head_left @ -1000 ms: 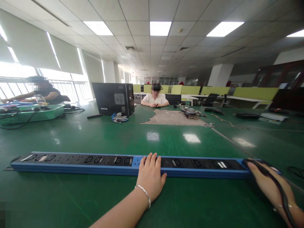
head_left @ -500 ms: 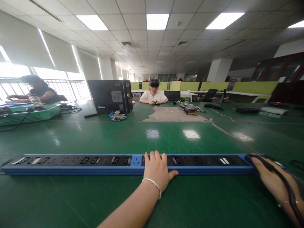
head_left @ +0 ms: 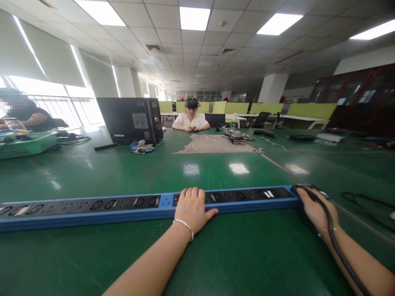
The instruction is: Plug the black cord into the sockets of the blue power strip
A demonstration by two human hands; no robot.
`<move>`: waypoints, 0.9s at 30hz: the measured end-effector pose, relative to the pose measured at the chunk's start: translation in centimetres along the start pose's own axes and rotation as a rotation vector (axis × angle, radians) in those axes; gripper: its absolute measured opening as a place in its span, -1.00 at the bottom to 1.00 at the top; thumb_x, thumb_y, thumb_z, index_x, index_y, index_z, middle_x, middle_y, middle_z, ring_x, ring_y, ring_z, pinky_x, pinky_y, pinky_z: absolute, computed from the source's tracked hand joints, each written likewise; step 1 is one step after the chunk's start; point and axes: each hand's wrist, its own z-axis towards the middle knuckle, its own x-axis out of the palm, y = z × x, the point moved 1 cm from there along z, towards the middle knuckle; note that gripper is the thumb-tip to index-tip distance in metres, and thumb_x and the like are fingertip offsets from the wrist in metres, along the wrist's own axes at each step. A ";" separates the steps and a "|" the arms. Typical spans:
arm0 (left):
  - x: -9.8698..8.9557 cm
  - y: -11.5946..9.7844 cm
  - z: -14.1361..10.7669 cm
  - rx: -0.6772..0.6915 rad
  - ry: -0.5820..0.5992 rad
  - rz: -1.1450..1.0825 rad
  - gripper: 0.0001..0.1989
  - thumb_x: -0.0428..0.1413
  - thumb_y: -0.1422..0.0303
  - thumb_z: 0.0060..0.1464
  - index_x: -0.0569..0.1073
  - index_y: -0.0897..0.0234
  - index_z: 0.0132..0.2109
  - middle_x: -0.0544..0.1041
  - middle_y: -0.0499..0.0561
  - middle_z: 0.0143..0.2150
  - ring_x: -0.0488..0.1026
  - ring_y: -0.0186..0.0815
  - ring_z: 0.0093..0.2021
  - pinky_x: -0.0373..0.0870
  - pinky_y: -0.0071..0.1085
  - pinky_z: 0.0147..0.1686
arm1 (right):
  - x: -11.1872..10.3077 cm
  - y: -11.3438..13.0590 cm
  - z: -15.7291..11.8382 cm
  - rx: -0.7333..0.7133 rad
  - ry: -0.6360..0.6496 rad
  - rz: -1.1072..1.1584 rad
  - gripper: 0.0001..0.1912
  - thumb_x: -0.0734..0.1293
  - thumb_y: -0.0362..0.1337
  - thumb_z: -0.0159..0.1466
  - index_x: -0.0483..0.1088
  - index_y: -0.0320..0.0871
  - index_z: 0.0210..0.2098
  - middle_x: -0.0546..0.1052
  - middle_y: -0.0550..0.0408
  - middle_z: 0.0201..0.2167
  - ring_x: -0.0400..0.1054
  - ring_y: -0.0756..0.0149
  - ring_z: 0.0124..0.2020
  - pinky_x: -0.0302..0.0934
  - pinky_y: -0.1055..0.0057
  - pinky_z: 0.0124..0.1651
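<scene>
A long blue and black power strip lies across the green table, its sockets facing up. My left hand rests over its middle, just right of the blue socket, fingers wrapped over the strip and thumb along the near side. At the strip's right end my right hand is closed around the end where a thick black cable comes out. The cable runs back over my right wrist and forearm.
Behind stand a black computer case, gloves and a green basket at left. A person sits opposite, another at far left. A bottle and metal parts stand beyond; a cable coil lies right.
The view has turned to the right, so things across the table sit further left. The strip now slants, its right end higher in view. Both hands keep their places on it.
</scene>
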 end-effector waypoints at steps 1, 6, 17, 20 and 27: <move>-0.1 0.1 -0.1 0.007 0.002 0.002 -0.48 0.03 -0.08 -0.03 0.37 0.32 -0.18 0.43 0.13 -0.20 0.34 -0.10 -0.14 0.21 -0.14 -0.04 | -0.1 0.2 -0.2 0.031 0.030 0.031 -0.57 0.17 0.03 0.09 0.47 -0.07 -0.24 0.51 -0.02 -0.11 0.31 0.05 0.00 0.14 0.22 0.07; -0.3 0.4 -0.3 0.042 0.007 0.010 -0.54 0.03 0.01 0.02 0.36 0.33 -0.14 0.43 0.15 -0.16 0.34 -0.10 -0.11 0.20 -0.15 -0.02 | -0.7 0.3 -0.6 0.291 -0.237 0.242 -0.46 0.20 0.07 0.12 0.46 -0.23 -0.14 0.52 -0.15 -0.16 0.38 0.08 -0.10 0.21 0.30 -0.03; -0.3 0.3 -0.1 0.045 0.023 0.012 -0.50 0.04 -0.01 0.01 0.36 0.38 -0.12 0.43 0.17 -0.15 0.34 -0.08 -0.12 0.21 -0.14 -0.03 | -2.0 3.9 -1.7 0.151 -0.113 0.184 -0.59 0.21 -0.06 0.15 0.49 -0.14 -0.15 0.54 -0.02 -0.18 0.38 0.15 -0.10 0.18 0.31 0.03; -0.3 0.4 -0.2 0.043 0.024 0.003 -0.50 0.05 -0.01 0.01 0.37 0.38 -0.12 0.43 0.17 -0.15 0.34 -0.08 -0.11 0.21 -0.15 -0.03 | -1.6 4.3 -1.9 0.049 -0.045 0.136 -0.58 0.21 -0.04 0.18 0.46 -0.06 -0.07 0.52 0.02 -0.13 0.37 0.16 -0.10 0.17 0.28 0.05; -0.2 0.4 -0.2 0.038 0.020 0.006 -0.50 0.04 -0.01 0.01 0.37 0.37 -0.12 0.44 0.16 -0.15 0.34 -0.08 -0.11 0.20 -0.16 -0.02 | -1.0 3.8 -1.8 0.014 0.007 0.112 -0.58 0.20 -0.02 0.17 0.45 -0.02 -0.07 0.52 0.05 -0.14 0.38 0.13 -0.13 0.21 0.20 0.00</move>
